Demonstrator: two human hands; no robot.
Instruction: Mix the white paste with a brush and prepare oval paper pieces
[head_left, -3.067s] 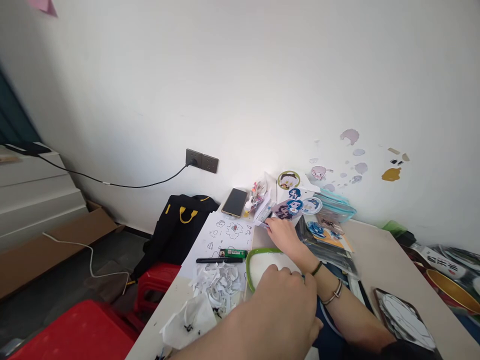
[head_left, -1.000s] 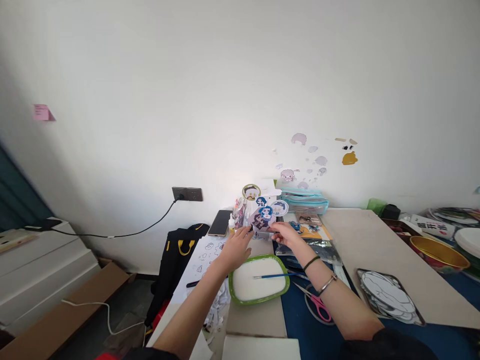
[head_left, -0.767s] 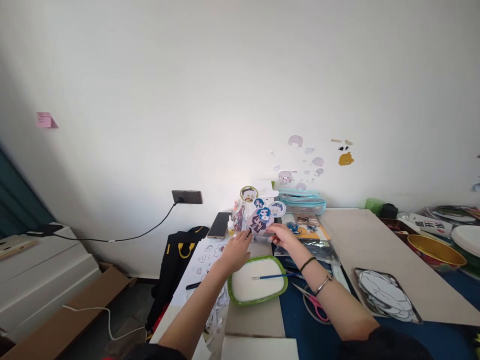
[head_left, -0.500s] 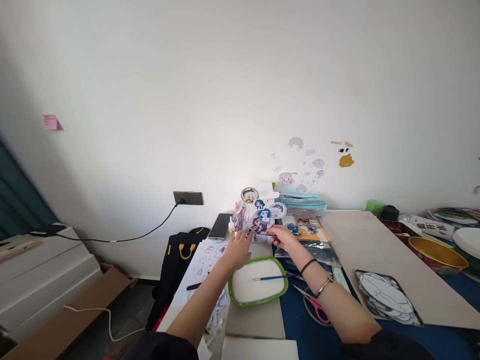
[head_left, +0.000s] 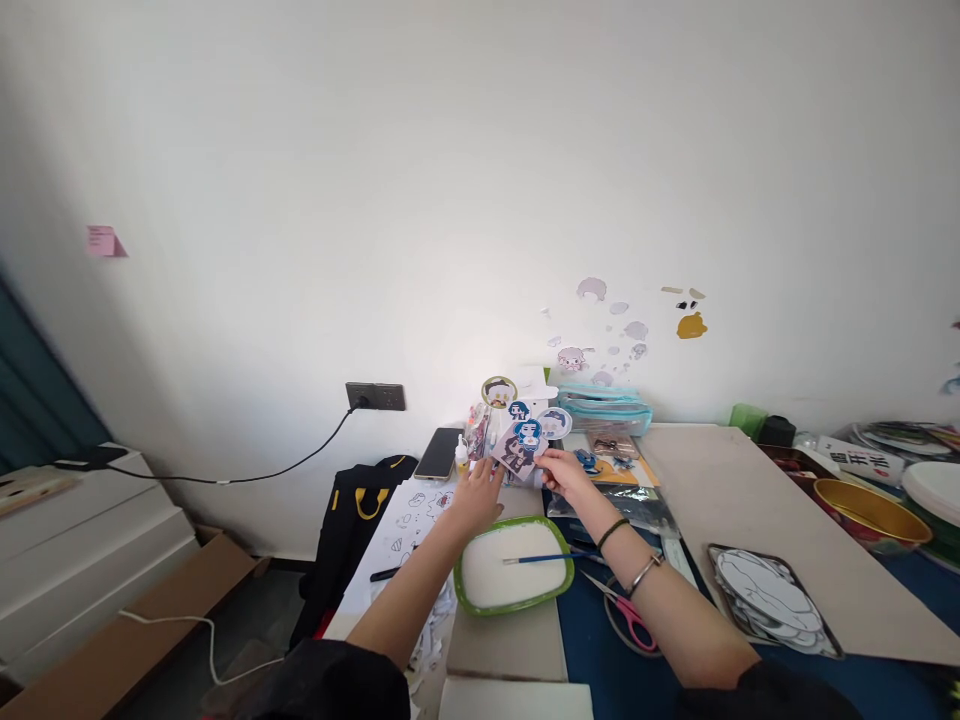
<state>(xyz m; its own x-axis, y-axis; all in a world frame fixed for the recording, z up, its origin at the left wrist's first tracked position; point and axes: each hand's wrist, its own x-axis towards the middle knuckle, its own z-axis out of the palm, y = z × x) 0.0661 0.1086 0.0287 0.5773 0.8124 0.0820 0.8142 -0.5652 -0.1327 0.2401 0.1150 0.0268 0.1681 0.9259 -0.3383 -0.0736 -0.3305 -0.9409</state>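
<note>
My right hand (head_left: 561, 472) pinches the lower right edge of a purple card (head_left: 516, 452) printed with cartoon figures, held tilted among several cut-out cartoon pictures. My left hand (head_left: 478, 497) is palm down with its fingers stretched out, just below the card's lower left side; whether the fingertips touch anything there is unclear. A small white bottle (head_left: 461, 456) stands just beyond the left fingers. In front of both hands sits a green-rimmed tray (head_left: 517, 606) with a white inside, and a blue paintbrush (head_left: 536, 557) lies across it.
Pink-handled scissors (head_left: 626, 610) lie right of the tray. A phone (head_left: 439, 454) rests at the left back, and clear blue-edged pouches (head_left: 606, 410) at the wall. White cut-outs (head_left: 769, 595) fill a dark tray on the right. A golden bowl (head_left: 870, 510) stands farther right.
The purple card has turned slightly in my right hand. My left hand has stayed nearly in place, with its fingers spread a little more. The whole view has shifted slightly.
</note>
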